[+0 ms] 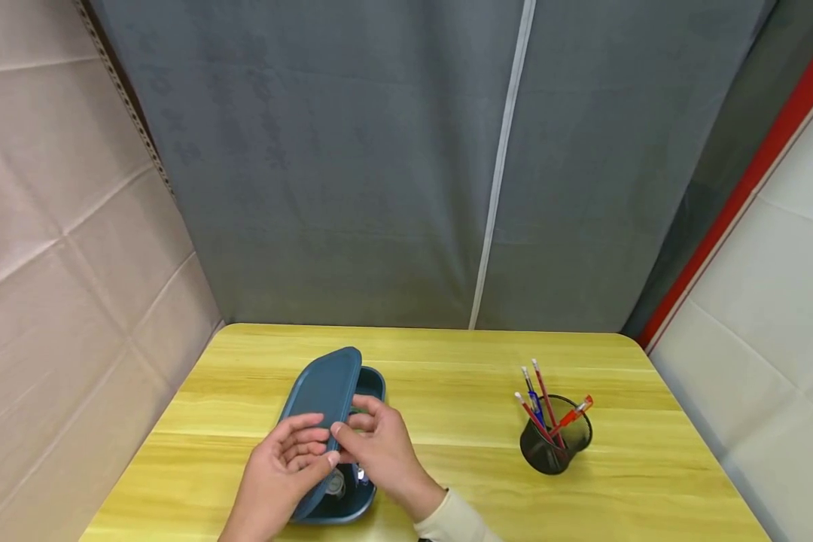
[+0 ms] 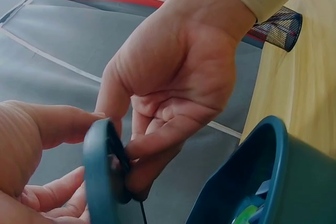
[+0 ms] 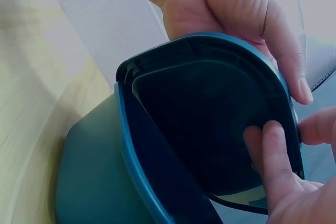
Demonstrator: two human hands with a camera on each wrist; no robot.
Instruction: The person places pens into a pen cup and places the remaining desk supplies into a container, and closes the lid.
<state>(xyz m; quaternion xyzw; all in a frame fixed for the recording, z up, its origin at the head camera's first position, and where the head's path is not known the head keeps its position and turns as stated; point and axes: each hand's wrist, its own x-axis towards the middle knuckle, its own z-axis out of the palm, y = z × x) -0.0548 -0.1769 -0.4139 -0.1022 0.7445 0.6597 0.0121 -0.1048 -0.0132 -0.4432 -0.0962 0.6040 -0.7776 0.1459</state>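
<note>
A dark blue-green lid (image 1: 325, 391) stands tilted up over a matching box (image 1: 374, 382) on the table. My right hand (image 1: 388, 453) pinches the lid's right edge, thumb on the outer face. Its fingers (image 3: 275, 150) press the inner face in the right wrist view. On the outer side is my left hand (image 1: 281, 467), its thumb tip at the lid's edge and its loosely bent fingers against the outer face. Inside the box lie a round silvery thing (image 1: 336, 482) and something green (image 2: 244, 215); the lid and hands hide much of the inside.
A black mesh pen cup (image 1: 547, 452) with several pencils and pens stands right of the box on the wooden table (image 1: 461, 406). A grey curtain (image 1: 352, 181) hangs behind the table, with pale panels at both sides.
</note>
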